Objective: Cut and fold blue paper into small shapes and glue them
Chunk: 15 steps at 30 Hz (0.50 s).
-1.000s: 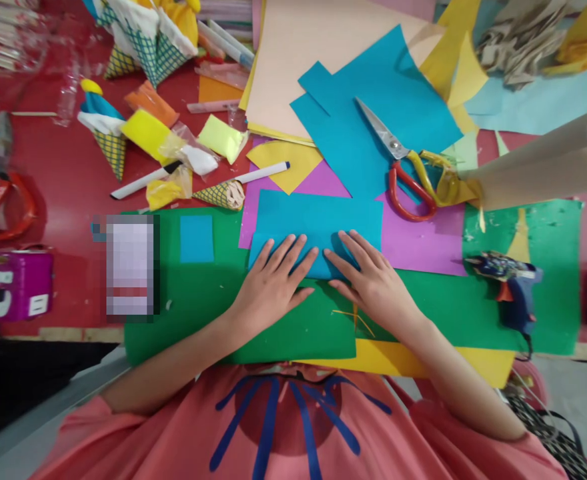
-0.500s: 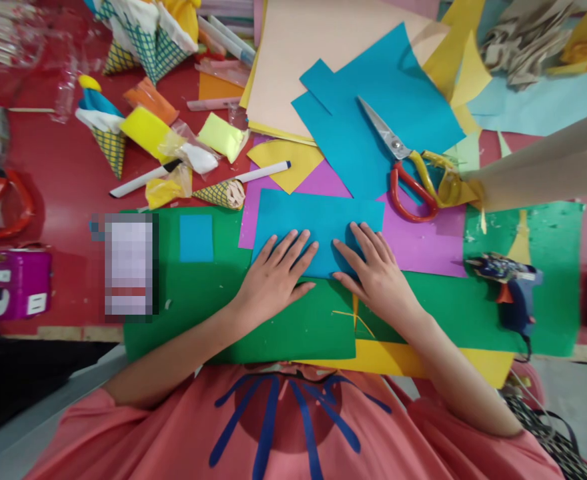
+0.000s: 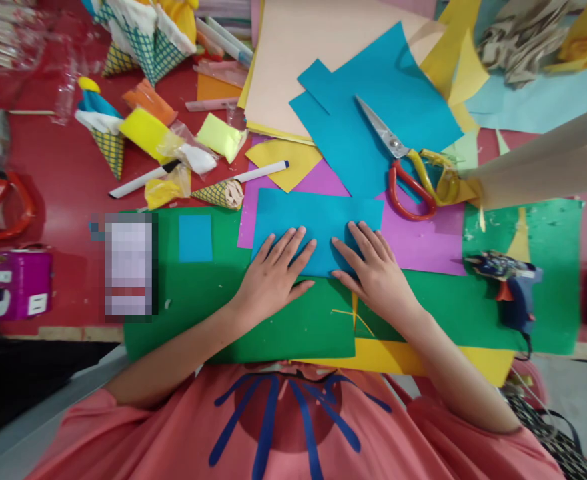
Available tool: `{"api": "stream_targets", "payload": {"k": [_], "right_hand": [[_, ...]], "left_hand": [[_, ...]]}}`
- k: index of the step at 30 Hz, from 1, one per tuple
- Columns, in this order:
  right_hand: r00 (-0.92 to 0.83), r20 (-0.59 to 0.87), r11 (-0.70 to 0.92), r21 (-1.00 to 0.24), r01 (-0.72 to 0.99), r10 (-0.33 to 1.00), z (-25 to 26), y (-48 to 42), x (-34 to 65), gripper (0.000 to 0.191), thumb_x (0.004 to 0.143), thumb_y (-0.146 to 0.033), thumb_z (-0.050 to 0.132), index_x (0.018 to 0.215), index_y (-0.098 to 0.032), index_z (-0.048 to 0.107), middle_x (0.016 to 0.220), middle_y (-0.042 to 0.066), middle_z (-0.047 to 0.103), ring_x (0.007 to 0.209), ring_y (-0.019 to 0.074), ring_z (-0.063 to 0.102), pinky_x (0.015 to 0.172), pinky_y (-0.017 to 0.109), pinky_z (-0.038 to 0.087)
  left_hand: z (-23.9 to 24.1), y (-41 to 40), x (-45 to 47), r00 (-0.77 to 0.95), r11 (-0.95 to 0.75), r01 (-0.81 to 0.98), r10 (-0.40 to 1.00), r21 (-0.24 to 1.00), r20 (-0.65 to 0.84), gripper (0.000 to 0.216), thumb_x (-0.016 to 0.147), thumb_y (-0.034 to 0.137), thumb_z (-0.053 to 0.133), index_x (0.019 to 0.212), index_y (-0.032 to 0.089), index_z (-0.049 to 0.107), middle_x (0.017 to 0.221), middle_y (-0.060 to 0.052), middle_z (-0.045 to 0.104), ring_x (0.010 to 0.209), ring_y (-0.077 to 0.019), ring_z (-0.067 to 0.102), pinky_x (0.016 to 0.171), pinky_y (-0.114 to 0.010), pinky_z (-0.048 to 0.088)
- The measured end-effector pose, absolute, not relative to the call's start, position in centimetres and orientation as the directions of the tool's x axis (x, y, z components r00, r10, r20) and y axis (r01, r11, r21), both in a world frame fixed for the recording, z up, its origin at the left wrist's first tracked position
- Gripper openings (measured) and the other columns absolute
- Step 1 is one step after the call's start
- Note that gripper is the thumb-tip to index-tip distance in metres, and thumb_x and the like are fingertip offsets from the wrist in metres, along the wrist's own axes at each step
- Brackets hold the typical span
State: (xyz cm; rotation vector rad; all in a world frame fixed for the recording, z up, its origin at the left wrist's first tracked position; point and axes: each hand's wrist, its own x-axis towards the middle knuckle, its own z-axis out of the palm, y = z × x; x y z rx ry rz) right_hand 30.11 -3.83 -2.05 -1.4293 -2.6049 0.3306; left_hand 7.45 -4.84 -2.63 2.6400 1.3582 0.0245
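- Inside the waffle-print paper cone, on its side at the far left corner of the purple sheet: pale folded strips, packed at the mouth
- On the topped cone, further left on the red table: white, blue and yellow filling
- In the clear wrappers between the two cones: yellow and white foam pieces
- Left hand open and flat, palm down, fingers slightly spread, fingertips on the near left part of the blue paper rectangle, heel of the palm on the green sheet
- Right hand the same way, flat and spread on the near right part of that rectangle, side by side with the left and not touching it
- Nothing pinched or gripped in either hand, only paper pressed under the fingers
- Blue paper rectangle flat and straight ahead, far part over the purple sheet, near edge over the green sheet
- Scissors with red and yellow handles on a larger blue sheet, beyond the right hand and apart from it
- Glue gun on the green sheet, well to the right
- Small blue square on the green sheet, left of the left hand
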Motion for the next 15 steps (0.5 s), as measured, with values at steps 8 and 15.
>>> {"api": "stream_targets", "payload": {"k": [8, 15], "right_hand": [[-0.537, 0.038, 0.529, -0.240, 0.814, 0.843, -2.2, -3.6, 30.1, 0.052, 0.092, -0.045, 0.047, 0.134, -0.014, 0.053, 0.146, 0.022, 0.042, 0.139, 0.0355, 0.035, 0.111, 0.053, 0.034], [-0.470, 0.091, 0.479, -0.190, 0.857, 0.878, -1.2, -5.3, 29.1, 0.041, 0.094, -0.038, 0.048, 0.128, -0.015, 0.058, 0.142, 0.012, 0.051, 0.136, 0.0314, 0.040, 0.110, 0.051, 0.033]], "left_hand": [[-2.8, -4.8, 7.4, 0.573, -0.557, 0.812, 0.817, 0.175, -0.062, 0.065, 0.094, 0.049, 0.036, 0.149, 0.016, 0.025, 0.155, -0.020, 0.024, 0.144, -0.0335, 0.024, 0.114, -0.051, 0.025], [-2.9, -4.8, 7.5, 0.572, -0.558, 0.815, 0.818, 0.154, -0.063, 0.064, 0.094, 0.048, 0.036, 0.149, 0.016, 0.026, 0.155, -0.020, 0.025, 0.144, -0.0335, 0.026, 0.114, -0.051, 0.026]]}}
